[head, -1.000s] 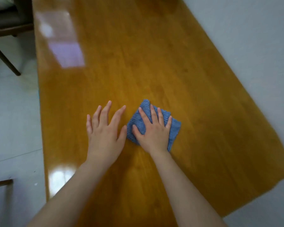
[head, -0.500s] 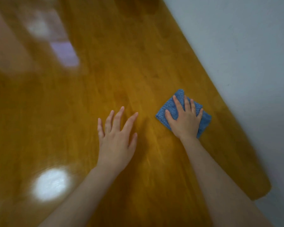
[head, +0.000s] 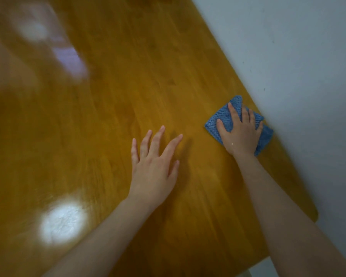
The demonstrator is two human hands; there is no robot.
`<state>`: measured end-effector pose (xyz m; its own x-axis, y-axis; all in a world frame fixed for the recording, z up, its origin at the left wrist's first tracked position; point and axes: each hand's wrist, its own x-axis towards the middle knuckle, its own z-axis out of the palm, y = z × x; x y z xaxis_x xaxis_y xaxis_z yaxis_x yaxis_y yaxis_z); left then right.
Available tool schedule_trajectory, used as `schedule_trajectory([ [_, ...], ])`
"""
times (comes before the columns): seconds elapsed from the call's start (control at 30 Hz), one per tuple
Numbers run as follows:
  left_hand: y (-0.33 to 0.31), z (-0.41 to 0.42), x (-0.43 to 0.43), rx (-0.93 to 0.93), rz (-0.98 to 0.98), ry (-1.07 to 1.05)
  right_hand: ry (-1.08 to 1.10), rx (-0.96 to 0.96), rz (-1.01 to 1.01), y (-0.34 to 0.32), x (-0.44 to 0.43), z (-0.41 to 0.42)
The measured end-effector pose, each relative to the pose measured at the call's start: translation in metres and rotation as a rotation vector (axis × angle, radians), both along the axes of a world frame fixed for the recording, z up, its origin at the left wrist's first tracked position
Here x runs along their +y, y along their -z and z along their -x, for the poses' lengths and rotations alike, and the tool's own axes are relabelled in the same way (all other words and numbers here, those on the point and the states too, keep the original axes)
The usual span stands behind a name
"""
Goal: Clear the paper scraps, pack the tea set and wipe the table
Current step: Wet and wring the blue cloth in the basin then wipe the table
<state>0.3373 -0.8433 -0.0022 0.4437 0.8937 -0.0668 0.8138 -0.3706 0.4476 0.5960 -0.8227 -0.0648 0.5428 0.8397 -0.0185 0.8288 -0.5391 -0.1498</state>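
Simply knitted blue cloth [head: 224, 120], glossy wood [head: 148, 76]

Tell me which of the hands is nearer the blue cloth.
Right. The right hand lies flat on the blue cloth, pressing it at the table's wall-side edge. The left hand is spread over bare wood, apart from the cloth.
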Motion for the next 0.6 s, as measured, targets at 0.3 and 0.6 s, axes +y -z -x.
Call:
schedule_trajectory([
  [0.3,0.000,0.000,-0.027,-0.020,0.021,0.001,0.093,-0.019,0.039,-0.002,-0.053,-0.008],
  [0.6,0.007,0.034,-0.052,-0.047,0.025,0.017,0.169,-0.033,0.094,-0.001,-0.090,0.042],
])
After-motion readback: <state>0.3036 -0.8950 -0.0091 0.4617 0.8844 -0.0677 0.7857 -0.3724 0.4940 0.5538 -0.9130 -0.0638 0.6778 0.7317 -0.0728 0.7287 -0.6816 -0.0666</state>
